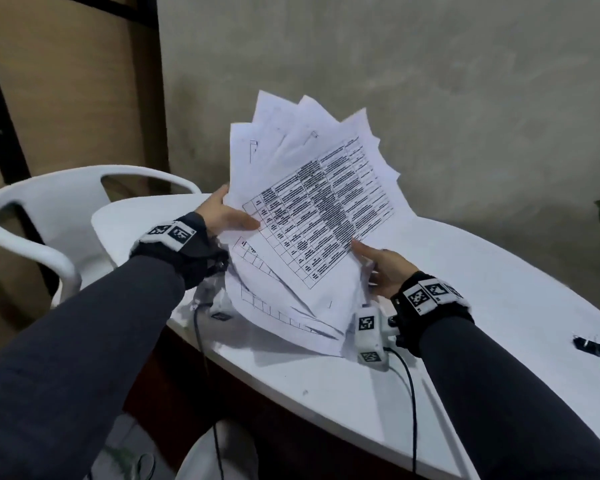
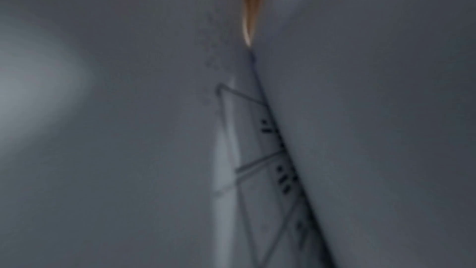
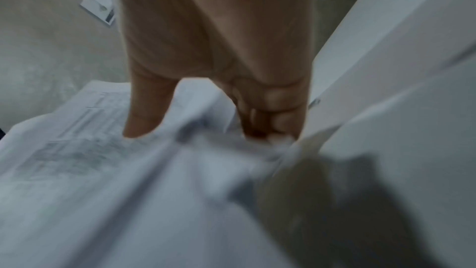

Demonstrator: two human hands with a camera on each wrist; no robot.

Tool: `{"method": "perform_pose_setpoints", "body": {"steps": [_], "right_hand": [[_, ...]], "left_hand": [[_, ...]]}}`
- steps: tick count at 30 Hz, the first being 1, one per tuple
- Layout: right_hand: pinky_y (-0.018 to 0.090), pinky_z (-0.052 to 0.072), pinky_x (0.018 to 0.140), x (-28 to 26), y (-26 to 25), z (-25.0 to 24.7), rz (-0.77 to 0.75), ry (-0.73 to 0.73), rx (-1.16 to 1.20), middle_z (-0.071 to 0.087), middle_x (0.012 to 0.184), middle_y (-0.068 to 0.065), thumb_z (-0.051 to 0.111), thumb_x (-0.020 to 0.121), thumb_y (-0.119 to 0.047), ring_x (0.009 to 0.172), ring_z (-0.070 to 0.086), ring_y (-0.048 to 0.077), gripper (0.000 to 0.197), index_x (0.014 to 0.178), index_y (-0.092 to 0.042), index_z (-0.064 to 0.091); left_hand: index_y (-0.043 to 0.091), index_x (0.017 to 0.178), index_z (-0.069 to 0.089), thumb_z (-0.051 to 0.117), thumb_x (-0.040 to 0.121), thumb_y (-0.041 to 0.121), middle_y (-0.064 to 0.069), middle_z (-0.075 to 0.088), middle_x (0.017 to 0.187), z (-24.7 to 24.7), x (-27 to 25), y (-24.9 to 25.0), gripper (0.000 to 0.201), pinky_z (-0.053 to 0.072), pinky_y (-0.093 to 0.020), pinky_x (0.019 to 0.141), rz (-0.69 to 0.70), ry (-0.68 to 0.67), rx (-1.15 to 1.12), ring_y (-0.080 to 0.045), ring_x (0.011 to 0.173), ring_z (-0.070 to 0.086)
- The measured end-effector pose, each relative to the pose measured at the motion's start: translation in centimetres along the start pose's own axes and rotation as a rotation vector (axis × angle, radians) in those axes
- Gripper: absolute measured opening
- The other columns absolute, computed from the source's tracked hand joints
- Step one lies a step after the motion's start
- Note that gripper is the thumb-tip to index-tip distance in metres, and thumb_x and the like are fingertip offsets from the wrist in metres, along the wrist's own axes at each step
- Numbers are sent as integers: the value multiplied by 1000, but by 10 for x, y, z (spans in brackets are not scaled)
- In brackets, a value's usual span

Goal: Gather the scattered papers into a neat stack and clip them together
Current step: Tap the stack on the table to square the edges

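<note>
Both hands are holding the fanned papers (image 1: 312, 209) tilted up above the white table (image 1: 499, 289). The left hand (image 1: 222, 213) is pinching their left edge, thumb on the printed top sheet. The right hand (image 1: 383, 268) is gripping the lower right edge, thumb on top, fingers (image 3: 273, 109) curled beneath. A black binder clip (image 1: 588, 345) is lying well apart on the table's right side.

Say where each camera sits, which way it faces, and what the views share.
Head: worn on the head, facing down at the table; both sleeves, left hand and right hand hold the fanned papers.
Left wrist: pressed close against paper sheets; hardly any hand shows.
Right wrist: looks along thumb and curled fingers gripping papers.
Shared: the papers.
</note>
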State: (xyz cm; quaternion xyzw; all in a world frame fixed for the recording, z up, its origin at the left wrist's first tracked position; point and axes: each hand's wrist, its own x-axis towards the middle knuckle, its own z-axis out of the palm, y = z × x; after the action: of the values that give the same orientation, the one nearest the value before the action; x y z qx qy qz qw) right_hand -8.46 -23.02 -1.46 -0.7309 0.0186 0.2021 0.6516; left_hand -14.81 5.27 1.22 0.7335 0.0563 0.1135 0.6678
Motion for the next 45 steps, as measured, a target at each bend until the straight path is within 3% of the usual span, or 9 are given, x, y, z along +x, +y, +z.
{"method": "perform_pose_setpoints", "body": {"steps": [6, 14, 17, 23, 28, 33, 38, 42, 45], "right_hand": [[24, 56, 48, -26, -47, -22, -380, 124, 346, 67, 50, 7, 61, 80, 11, 46, 66, 16, 15, 74, 2, 51], [31, 58, 83, -59, -101, -36, -703, 300, 230, 53, 117, 22, 85, 52, -31, 105, 62, 31, 86, 120, 0, 43], [45, 54, 91, -58, -90, -35, -716, 379, 153, 50, 105, 16, 83, 65, -25, 102, 59, 29, 53, 94, -10, 42], [34, 49, 70, -43, -53, -34, -616, 426, 89, 44, 77, 0, 83, 66, -19, 75, 49, 16, 46, 77, -19, 38], [15, 56, 57, -49, -54, -36, -627, 330, 175, 56, 84, 2, 69, 77, 6, 74, 60, 12, 30, 89, -9, 45], [30, 55, 70, -51, -52, -39, -680, 252, 168, 62, 78, 3, 71, 72, 7, 71, 63, 17, 29, 83, -11, 51], [39, 54, 86, -49, -56, -35, -663, 245, 151, 66, 91, 8, 91, 41, -36, 88, 64, 24, 71, 97, -7, 58], [29, 56, 80, -58, -76, -23, -682, 233, 114, 61, 85, 3, 80, 65, -21, 83, 61, 21, 44, 97, -2, 57], [31, 43, 100, -58, -91, -20, -736, 352, 161, 53, 106, 6, 76, 75, -22, 102, 53, 19, 73, 129, 5, 35]], "left_hand": [[15, 101, 60, 73, 55, -3, 7, 75, 75, 20, -5, 35, 51, 58, -21, 63, 146, -109, -62, -8, 68, 71], [15, 81, 47, 71, 72, -7, -4, 63, 82, 47, -1, 72, 34, 53, -36, 77, 237, 11, -195, -20, 76, 63], [8, 77, 58, 70, 69, -11, -1, 71, 67, 46, 1, 62, 25, 53, -43, 87, 242, -62, -221, -15, 67, 69], [11, 112, 58, 94, 28, 26, -4, 73, 99, 52, -6, 35, 93, 56, -31, 83, 219, -347, -285, -18, 94, 69], [21, 121, 56, 85, 37, 54, -1, 73, 108, 46, -11, 44, 94, 58, -38, 80, 130, -481, -496, -18, 101, 69], [17, 108, 63, 89, 22, 51, 2, 75, 92, 53, -10, 44, 96, 55, -30, 82, 223, -218, -258, -11, 87, 71], [8, 97, 65, 91, 41, 36, -12, 71, 99, 62, -7, 46, 68, 50, -45, 97, 260, -16, -176, -27, 99, 68], [-3, 117, 53, 87, 34, 48, -16, 65, 114, 73, 0, 65, 103, 46, -48, 101, 271, 108, -94, -31, 109, 61], [0, 95, 59, 86, 54, 32, -13, 67, 99, 79, -8, 90, 59, 52, -39, 92, 303, 153, -131, -27, 94, 64]]}}
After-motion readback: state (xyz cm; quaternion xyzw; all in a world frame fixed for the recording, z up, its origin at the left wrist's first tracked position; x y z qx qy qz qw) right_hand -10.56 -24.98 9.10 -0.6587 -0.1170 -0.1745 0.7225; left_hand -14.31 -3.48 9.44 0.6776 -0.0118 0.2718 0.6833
